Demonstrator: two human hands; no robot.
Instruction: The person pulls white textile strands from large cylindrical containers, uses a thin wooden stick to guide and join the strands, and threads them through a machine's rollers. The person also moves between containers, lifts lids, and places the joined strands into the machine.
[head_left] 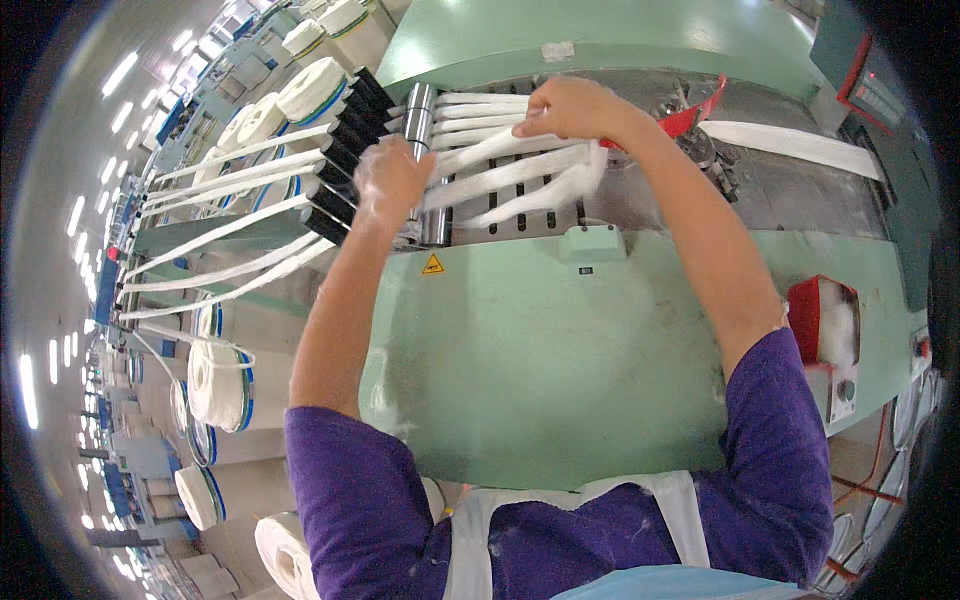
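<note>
Left hand: the left hand (388, 182) sits at about 11 o'clock from picture centre, fingers curled down onto the near end of the white fibre strands (520, 170), right beside the steel rollers (420, 120); it looks blurred, so whether it pinches a strand or only presses on it, I cannot tell.
Right hand: the right hand (572, 108) is up at 12 o'clock, knuckles toward the camera, fingers closed over the far ends of the same strands, gathering several of them together.
Strands: they run side by side between the two hands, across the slotted grey plate (520, 215), fanning out toward 1 o'clock where the loose ends turn fluffy.
Feed side: more white slivers (230, 185) come in from 9 o'clock, passing through a row of black guides (345, 150) before they reach the rollers.
Machine: the pale green cover (560, 350) fills the centre, with a small yellow warning triangle (432, 265) just below the left hand.
Right edge: a red box (822, 320) holding white fluff sits at 3 o'clock, and a flat white web (790, 145) leaves toward 2 o'clock.
Floor, 8 o'clock: tall cans (225, 385) topped with coiled white sliver stand in a cluster.
Person: purple sleeves, white apron straps at 6 o'clock.
</note>
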